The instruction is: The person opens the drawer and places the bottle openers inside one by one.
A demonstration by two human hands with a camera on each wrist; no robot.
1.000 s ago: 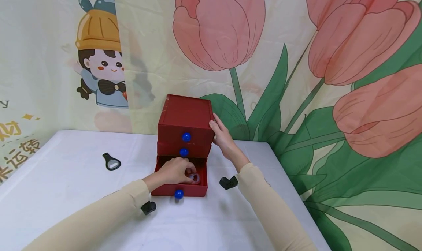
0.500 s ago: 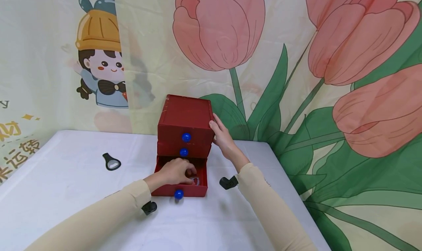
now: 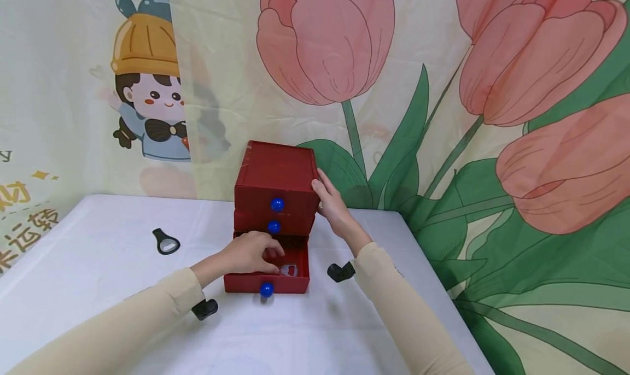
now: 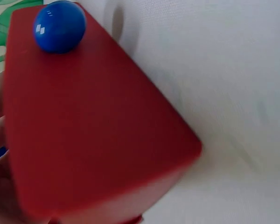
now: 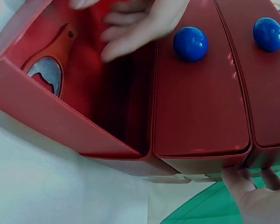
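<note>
A bottle opener (image 5: 53,60) with a red handle and a metal ring lies in the pulled-out bottom drawer (image 3: 290,283) of a small red drawer cabinet (image 3: 278,167). Over that drawer my left hand (image 3: 248,252) hovers with loose fingers, holding nothing, just left of the opener. In the left wrist view the drawer front (image 4: 93,116) and its blue knob (image 4: 59,26) fill much of the picture, with part of the hand at the left edge. Against the cabinet's right side rests my right hand (image 3: 336,205), its fingers fairly straight in the right wrist view.
A second opener (image 3: 166,242), black with a metal ring, lies to the left on the white-covered table (image 3: 123,287). The two upper drawers are closed, each with a blue knob (image 3: 278,204). Behind the table hangs a cloth (image 3: 221,91) printed with tulips.
My left hand has come off the red bottle opener, leaving it in the drawer, and has shifted a little left. My right hand stays at the cabinet's side.
</note>
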